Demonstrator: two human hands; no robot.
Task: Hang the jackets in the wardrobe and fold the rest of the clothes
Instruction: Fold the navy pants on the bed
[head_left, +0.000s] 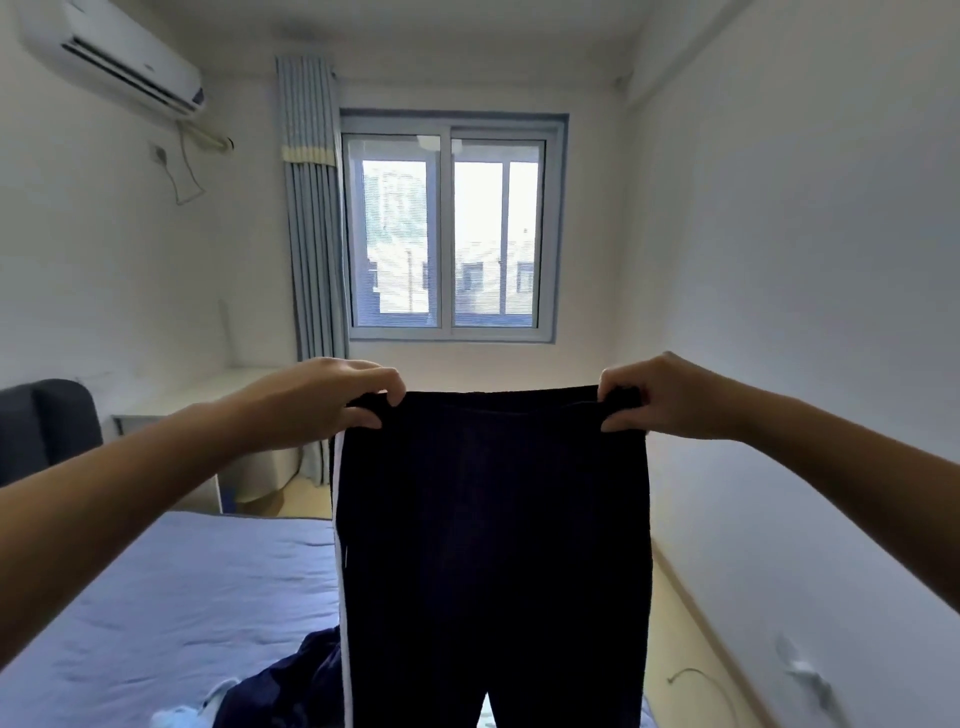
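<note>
On the left, the bed (156, 597) carries a crumpled dark garment (291, 686) at its near edge, with a pale item (176, 716) beside it that is too cut off to name.

The left hand (332, 405) pinches the left end of the waistband (498, 396), fingers curled over the top and thumb underneath. From there the navy track trousers (493, 545) hang straight down in the air, clear of the bed. Their long axis is vertical, with a white side stripe (340, 545) running down the left seam. The legs split near the bottom of the view.

The right hand (660, 397) grips the other end of the waistband the same way, level with the left, so the band is stretched taut between them.

Both hands are equally placed for folding. The mattress lies below and to the left, so lowering the trousers there would likely be led by the left hand.
</note>
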